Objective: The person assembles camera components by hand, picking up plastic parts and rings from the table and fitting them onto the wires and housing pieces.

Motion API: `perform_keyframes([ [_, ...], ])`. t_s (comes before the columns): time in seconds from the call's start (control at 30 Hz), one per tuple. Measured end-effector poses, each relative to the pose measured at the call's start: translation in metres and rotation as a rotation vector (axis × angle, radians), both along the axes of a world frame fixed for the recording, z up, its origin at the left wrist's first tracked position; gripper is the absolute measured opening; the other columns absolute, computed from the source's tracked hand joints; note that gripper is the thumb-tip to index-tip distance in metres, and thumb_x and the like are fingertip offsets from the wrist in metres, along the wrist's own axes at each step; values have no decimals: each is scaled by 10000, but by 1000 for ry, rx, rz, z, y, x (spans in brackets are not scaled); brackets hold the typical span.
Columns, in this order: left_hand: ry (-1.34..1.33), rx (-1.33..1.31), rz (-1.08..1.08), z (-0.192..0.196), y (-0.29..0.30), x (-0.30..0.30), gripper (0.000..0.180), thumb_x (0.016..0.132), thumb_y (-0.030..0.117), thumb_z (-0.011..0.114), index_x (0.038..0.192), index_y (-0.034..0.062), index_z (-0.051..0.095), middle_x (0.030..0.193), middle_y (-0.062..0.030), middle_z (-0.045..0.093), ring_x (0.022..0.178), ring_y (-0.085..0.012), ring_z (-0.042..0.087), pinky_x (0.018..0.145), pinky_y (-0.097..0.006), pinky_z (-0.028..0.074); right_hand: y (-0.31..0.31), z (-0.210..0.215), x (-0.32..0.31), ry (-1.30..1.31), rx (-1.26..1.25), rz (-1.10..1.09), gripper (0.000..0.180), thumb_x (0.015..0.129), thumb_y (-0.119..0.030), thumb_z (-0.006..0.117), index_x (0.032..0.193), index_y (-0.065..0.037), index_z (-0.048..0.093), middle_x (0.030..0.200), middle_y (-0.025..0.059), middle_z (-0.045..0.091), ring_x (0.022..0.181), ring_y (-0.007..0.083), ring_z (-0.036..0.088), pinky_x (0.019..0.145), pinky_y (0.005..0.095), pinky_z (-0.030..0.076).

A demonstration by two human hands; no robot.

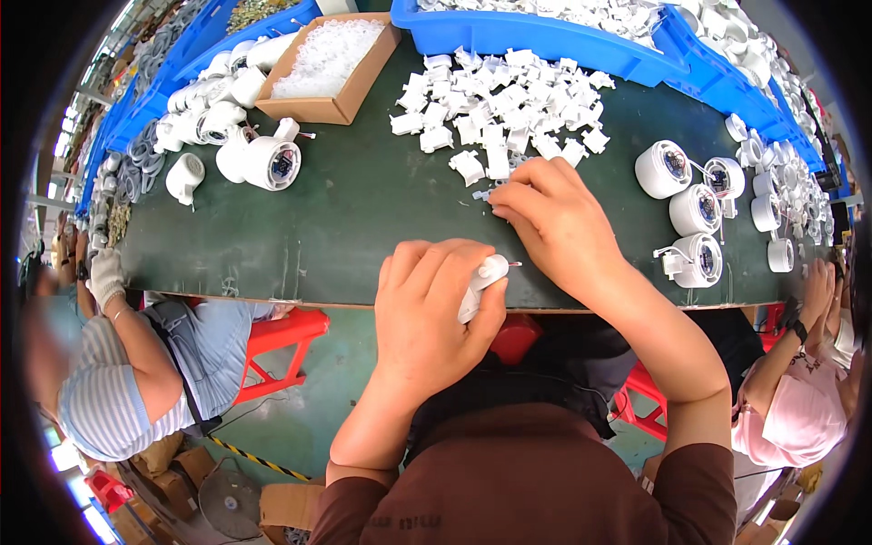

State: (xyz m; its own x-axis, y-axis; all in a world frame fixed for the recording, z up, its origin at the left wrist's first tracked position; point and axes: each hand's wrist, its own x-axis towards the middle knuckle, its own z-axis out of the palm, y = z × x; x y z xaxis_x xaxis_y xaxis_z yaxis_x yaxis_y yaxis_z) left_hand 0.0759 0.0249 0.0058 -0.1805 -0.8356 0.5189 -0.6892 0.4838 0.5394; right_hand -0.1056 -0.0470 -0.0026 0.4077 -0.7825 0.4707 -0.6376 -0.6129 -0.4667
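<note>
The left hand (427,304) has its fingers wrapped shut round a white plastic housing (480,283), held at the near edge of the green bench (345,209). It looks light, stiff and smooth, best gripped round its body. The right hand (554,218) pinches a small clear part (481,193) on the bench, fingertips nearly closed on it. Just beyond those fingers lies a pile of white clips (504,100).
</note>
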Motion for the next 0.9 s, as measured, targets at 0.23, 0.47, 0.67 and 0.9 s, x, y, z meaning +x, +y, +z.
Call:
perform_keyframes([
  [0.23,43,31,-14,2,1,0,274,787,81,759,1050,81,684,1032,-61,703,875,-293,594,788,-386,481,9,9,-9,-277,276,4,87,913,-6,699,992,-34,676,980,52,675,875,147,653,774,298,531],
  [0.47,-23,98,-74,9,-3,-13,262,785,117,762,1036,87,690,1036,-61,677,895,-296,600,809,-407,461,54,32,-34,-801,897,27,122,956,45,645,1068,15,682,1045,98,698,967,153,664,880,297,542],
  [0.67,-28,98,-108,6,-7,-23,268,762,102,769,999,79,646,1101,-76,652,929,-302,606,820,-411,457,58,19,-33,-777,791,157,157,950,42,655,1081,-8,726,1148,91,674,1094,154,639,937,296,537],
  [0.9,10,79,-109,0,-4,-22,393,717,51,784,1050,78,578,1170,-102,624,1000,-314,608,832,-426,445,50,19,-33,-948,1084,129,101,955,-24,675,1038,28,701,1085,119,695,1025,179,666,931,331,546],
])
